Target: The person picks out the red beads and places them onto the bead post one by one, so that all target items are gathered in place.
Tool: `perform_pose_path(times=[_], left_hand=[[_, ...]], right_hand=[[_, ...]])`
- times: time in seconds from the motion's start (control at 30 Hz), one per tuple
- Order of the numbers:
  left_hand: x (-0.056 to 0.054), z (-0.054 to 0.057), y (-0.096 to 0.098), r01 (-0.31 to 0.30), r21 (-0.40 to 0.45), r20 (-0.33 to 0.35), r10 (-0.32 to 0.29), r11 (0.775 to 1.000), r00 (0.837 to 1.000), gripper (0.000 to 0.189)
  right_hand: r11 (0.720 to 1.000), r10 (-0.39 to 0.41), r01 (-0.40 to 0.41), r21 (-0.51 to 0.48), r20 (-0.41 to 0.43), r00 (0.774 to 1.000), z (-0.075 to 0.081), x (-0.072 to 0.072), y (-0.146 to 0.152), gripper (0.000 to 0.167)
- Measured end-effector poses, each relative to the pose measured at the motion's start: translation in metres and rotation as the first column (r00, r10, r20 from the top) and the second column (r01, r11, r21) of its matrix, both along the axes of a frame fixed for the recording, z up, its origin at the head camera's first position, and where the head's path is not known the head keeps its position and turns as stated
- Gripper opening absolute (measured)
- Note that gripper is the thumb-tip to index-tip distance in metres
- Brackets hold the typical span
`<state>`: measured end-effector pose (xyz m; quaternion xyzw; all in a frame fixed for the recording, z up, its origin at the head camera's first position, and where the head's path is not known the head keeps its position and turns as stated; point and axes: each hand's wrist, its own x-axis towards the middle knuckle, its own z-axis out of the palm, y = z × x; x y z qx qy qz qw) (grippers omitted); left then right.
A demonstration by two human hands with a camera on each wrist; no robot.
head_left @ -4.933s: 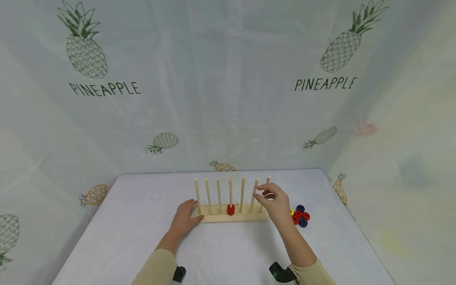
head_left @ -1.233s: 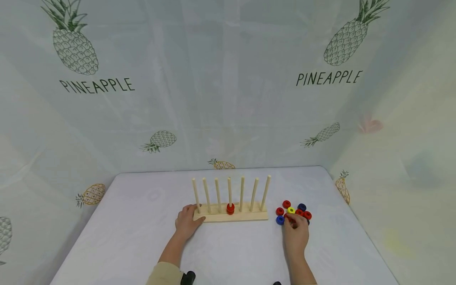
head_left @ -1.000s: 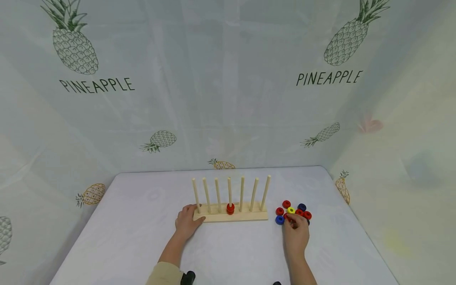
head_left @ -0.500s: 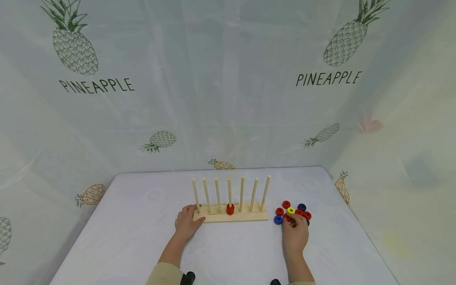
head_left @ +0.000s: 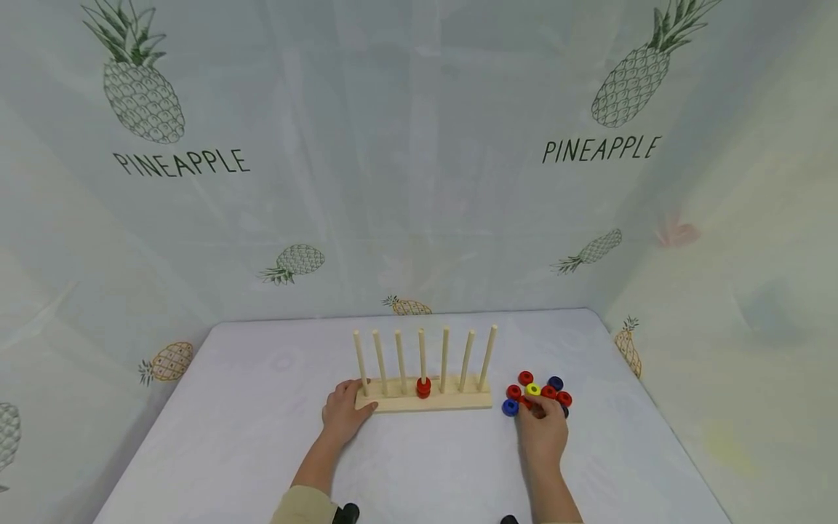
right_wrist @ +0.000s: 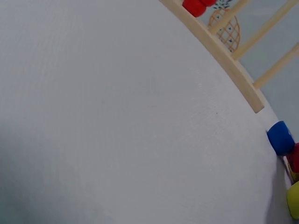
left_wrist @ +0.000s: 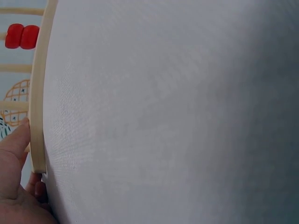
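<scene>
A wooden peg rack with several upright pegs stands on the white table. Two red beads are stacked on its middle peg. My left hand grips the rack's left end, the thumb in front and the fingers around the far side. To the right of the rack, my right hand is down among loose beads, its thumb and fingertips bent together beside a red bead. Whether it pinches a bead I cannot tell. A blue bead lies just left of those fingertips, and a yellow bead just beyond them.
More red beads and a dark blue bead lie around the right hand, some partly hidden by it. Behind the table hangs a pale curtain printed with pineapples.
Earlier, my right hand was raised at the right-hand pegs; now it is down among the beads, which lie more spread out. Lately the blue bead has shifted slightly left. My left hand stays on the rack.
</scene>
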<state>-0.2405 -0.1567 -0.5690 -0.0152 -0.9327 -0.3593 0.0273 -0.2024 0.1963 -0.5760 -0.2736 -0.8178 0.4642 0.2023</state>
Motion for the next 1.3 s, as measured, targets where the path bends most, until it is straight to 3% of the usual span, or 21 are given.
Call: perform_pose_path(times=[0.2, 0.57, 0.77, 1.03, 1.3], left_hand=[[0.001, 0.0, 0.0, 0.002, 0.002, -0.006, -0.002, 1.0, 1.0, 0.051], [0.005, -0.002, 0.001, 0.009, -0.004, -0.016, -0.009, 1.0, 1.0, 0.052], [0.005, 0.0, 0.001, 0.008, 0.013, -0.029, -0.007, 1.0, 1.0, 0.05], [0.004, 0.001, 0.0, 0.01, 0.01, -0.027, -0.01, 1.0, 1.0, 0.05], [0.003, -0.002, -0.001, 0.01, 0.002, -0.026, -0.01, 1.0, 1.0, 0.05]], right_hand=[[1.0, 0.015, -0.015, -0.005, -0.066, 0.998, 0.015, 0.003, 0.004, 0.021], [0.995, 0.065, -0.071, -0.072, -0.088, 0.994, 0.04, 0.013, -0.011, 0.023], [0.992, 0.102, -0.114, -0.051, -0.194, 0.976, 0.054, 0.017, -0.027, 0.021], [0.978, 0.139, -0.173, -0.119, -0.249, 0.959, 0.069, 0.021, -0.041, 0.02], [0.949, 0.225, -0.267, -0.165, -0.237, 0.945, 0.083, 0.026, -0.055, 0.019]])
